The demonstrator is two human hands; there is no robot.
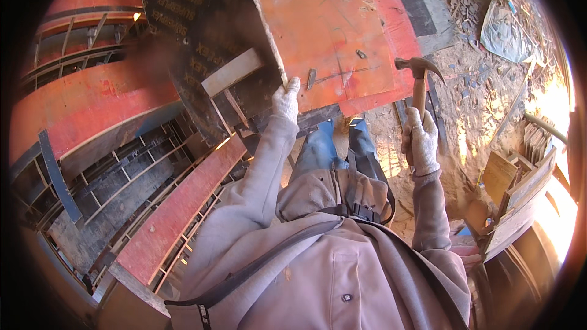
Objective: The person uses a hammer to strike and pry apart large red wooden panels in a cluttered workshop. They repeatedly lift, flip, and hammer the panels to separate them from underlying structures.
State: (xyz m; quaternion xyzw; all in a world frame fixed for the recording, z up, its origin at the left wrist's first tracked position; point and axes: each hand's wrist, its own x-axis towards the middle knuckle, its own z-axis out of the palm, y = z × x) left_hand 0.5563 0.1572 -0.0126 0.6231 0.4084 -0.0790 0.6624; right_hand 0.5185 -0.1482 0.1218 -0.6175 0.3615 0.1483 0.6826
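Observation:
My right hand (423,140), in a pale work glove, is wrapped round the wooden handle of a claw hammer (419,90). The hammer stands head up, to the right of an orange-red plywood panel (318,18). At the panel's lower left corner, my gloved left hand (285,101) is closed on its pale, rough edge. A small dark sliver (312,78) and another dark scrap (361,54) lie on the panel's face.
A dark printed plywood sheet (202,18) and a pale wood block (232,72) are left of the panel. Red boards (183,208) and framed panels fill the left side. Wood scraps, a plastic sheet (504,33) and stacked boards (520,189) are on the right, over dirt ground.

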